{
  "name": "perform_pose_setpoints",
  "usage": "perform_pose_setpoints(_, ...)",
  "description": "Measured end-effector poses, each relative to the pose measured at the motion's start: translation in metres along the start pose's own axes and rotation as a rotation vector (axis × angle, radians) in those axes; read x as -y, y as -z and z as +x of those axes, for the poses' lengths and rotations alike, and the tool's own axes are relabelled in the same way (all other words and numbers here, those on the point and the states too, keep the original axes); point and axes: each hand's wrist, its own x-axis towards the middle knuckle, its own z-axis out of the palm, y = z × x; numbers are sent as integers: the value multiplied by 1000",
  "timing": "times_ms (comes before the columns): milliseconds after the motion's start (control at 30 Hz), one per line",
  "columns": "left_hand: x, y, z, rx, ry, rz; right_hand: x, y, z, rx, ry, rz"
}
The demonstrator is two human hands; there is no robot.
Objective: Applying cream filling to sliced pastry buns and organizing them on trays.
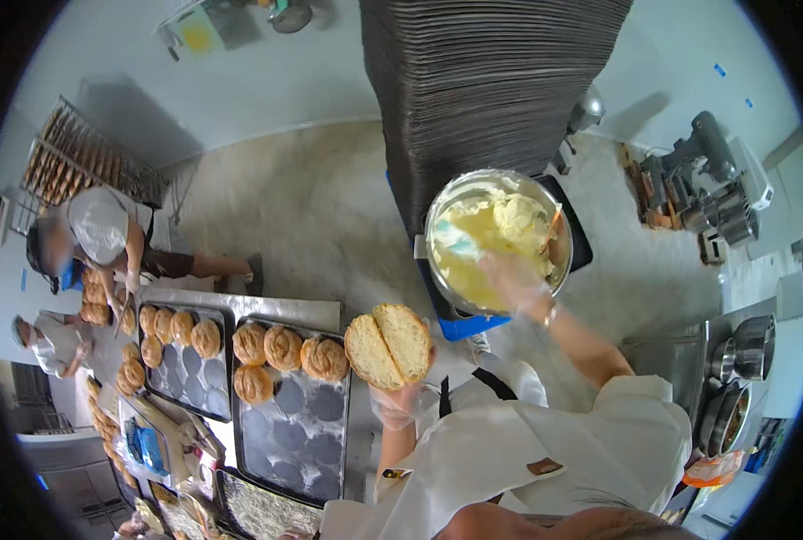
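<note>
A round bun [388,346], split and opened out flat with its pale crumb facing up, rests in my left hand [396,405], which wears a clear glove and is closed round its lower edge. My right hand [516,281], also in a clear glove and smeared by motion, reaches into a large metal bowl [432,270]. From its fingers a spatula with a pale blue-green blade [456,239] dips into the yellow cream [520,220]. An orange-brown handle [554,227] leans on the bowl's far right inner wall.
Left of me, a metal table holds dark baking trays [292,436] with golden buns [325,358]. Behind the bowl rises a tall stack of black trays [500,81]. Two people [104,225] work at the far left. Metal pots [754,349] and a mixer [708,148] stand right.
</note>
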Motion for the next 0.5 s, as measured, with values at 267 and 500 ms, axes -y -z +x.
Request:
perform_pose_setpoints(267,31,-24,-4,-419,-249,-31,-72,-159,136,531,35,-107)
perform_pose_setpoints(500,36,-58,12,-255,-365,92,-116,-170,93,473,-466,927)
